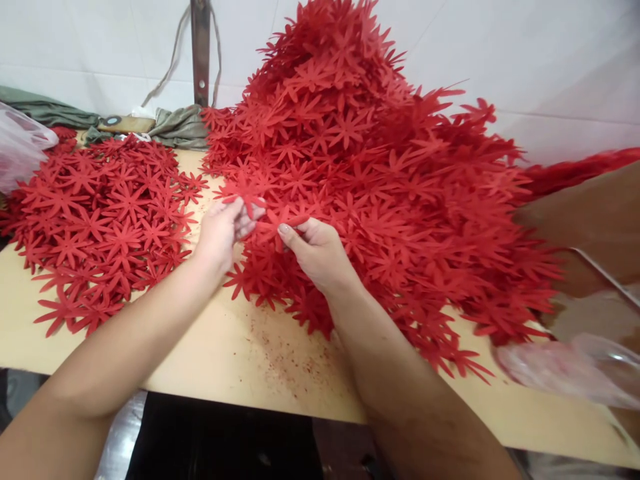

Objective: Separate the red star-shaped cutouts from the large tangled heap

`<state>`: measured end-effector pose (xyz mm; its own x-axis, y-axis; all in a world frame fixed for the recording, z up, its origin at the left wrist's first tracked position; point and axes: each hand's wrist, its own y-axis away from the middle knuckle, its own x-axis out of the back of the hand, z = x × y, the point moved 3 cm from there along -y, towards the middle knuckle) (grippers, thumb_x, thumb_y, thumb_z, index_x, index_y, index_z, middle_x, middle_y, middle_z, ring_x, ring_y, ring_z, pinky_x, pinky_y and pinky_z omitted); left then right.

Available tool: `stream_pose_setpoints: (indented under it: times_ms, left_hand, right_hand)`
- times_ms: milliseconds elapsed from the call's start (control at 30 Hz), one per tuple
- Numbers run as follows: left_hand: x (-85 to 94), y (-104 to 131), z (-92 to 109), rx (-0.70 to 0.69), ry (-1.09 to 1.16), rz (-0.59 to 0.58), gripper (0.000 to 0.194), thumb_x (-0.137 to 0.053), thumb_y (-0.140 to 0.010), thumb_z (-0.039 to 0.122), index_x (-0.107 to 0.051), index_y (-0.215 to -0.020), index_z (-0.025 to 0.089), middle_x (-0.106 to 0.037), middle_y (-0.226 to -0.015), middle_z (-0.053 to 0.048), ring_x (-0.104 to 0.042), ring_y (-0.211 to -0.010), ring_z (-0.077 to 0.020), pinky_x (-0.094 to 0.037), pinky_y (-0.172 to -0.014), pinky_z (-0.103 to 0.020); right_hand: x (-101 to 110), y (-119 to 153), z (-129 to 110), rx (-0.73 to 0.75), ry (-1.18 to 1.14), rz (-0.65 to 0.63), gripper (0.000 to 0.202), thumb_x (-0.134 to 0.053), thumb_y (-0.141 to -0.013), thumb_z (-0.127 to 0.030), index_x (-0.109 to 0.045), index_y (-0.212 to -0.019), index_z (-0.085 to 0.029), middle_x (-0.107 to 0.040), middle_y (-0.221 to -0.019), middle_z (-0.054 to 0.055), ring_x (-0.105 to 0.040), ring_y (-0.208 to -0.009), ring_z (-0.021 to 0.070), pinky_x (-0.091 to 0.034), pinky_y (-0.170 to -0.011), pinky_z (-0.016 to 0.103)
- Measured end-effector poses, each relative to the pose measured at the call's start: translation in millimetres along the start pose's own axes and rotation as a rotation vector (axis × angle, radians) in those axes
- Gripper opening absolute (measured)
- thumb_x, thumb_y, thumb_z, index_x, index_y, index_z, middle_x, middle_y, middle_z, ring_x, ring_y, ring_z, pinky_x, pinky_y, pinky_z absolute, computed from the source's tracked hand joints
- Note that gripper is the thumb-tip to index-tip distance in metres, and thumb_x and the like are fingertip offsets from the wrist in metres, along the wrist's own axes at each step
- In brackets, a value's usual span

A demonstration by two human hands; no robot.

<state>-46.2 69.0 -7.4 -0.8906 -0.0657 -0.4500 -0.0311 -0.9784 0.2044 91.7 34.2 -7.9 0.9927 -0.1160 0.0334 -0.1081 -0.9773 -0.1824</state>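
Pinching, left hand (220, 230): thumb and fingers closed on a red cutout (245, 192), over counter's (200, 353) middle.
Right hand (323, 257): thumb and finger narrow on apparently a second cutout (274, 225), likely leaving its centre uncovered.
Big cutout heap (360, 173): along back edge, probably for easy reach.
Small cutout heap (110, 213): toward left edge, probably to avoid mixing.
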Motion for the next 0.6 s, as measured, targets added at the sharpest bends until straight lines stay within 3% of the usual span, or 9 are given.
stream_pose_setpoints:
  times_ms: [133, 233, 300, 367, 500, 600]
  left_hand:
    - [9.0, -9, 8, -0.063, -0.024, 0.022, 0.008, -0.047, -0.084, 0.016, -0.053, -0.087, 0.020, -0.068, -0.074, 0.003, -0.065, -0.065, -0.0068, -0.050, -0.068, -0.021]
    - [1.0, -3, 1, -0.012, -0.094, -0.073, 0.028, -0.045, -0.073, 0.002, -0.054, -0.092, 0.021, -0.066, -0.067, 0.005, -0.062, -0.059, -0.0068, -0.049, -0.063, -0.020]
    - [-4.7, 2, -5, 0.038, -0.147, -0.116, 0.036, -0.041, -0.065, -0.003, -0.055, -0.089, 0.020, -0.064, -0.066, 0.006, -0.061, -0.058, -0.0069, -0.049, -0.062, -0.021]
    - [-7.2, 7, -8, 0.059, -0.175, -0.122, 0.032, -0.040, -0.062, -0.003, -0.056, -0.081, 0.018, -0.061, -0.065, 0.006, -0.059, -0.058, -0.0061, -0.048, -0.062, -0.020]
    - [-9.7, 13, -9, 0.087, -0.151, -0.198, 0.013, -0.059, -0.068, 0.010, -0.054, -0.077, 0.018, -0.060, -0.067, 0.006, -0.057, -0.059, -0.0062, -0.046, -0.059, -0.020]
    - [-12.6, 15, -9, 0.042, -0.130, -0.249, 0.019, -0.070, -0.067, 0.018, -0.056, -0.080, 0.018, -0.064, -0.073, 0.005, -0.060, -0.064, -0.0079, -0.047, -0.063, -0.022]
  right_hand:
    - [8, 0, 1, 0.010, 0.066, 0.095, 0.043, -0.069, -0.075, -0.045, -0.047, -0.048, -0.020, -0.043, -0.043, -0.005, -0.035, -0.043, 0.0060, -0.027, -0.043, 0.024]
    - [9, 0, 2, -0.024, 0.079, 0.144, 0.053, -0.067, -0.073, -0.056, -0.038, -0.045, -0.021, -0.035, -0.039, -0.006, -0.031, -0.040, 0.0057, -0.021, -0.039, 0.024]
    - [8, -1, 4, -0.035, 0.043, 0.144, 0.052, -0.067, -0.071, -0.059, -0.040, -0.048, -0.021, -0.037, -0.041, -0.006, -0.034, -0.041, 0.0062, -0.026, -0.040, 0.023]
    - [7, -2, 6, -0.032, -0.002, 0.127, 0.046, -0.070, -0.068, -0.059, -0.048, -0.054, -0.020, -0.045, -0.046, -0.006, -0.040, -0.045, 0.0067, -0.034, -0.044, 0.023]
    - [4, -3, 12, -0.043, -0.067, 0.080, 0.039, -0.075, -0.062, -0.054, -0.057, -0.069, -0.020, -0.059, -0.059, -0.005, -0.051, -0.053, 0.0086, -0.046, -0.055, 0.025]
    - [0, -2, 14, -0.098, -0.089, 0.005, 0.036, -0.077, -0.060, -0.046, -0.054, -0.073, -0.022, -0.059, -0.059, -0.005, -0.053, -0.052, 0.0106, -0.047, -0.051, 0.027]
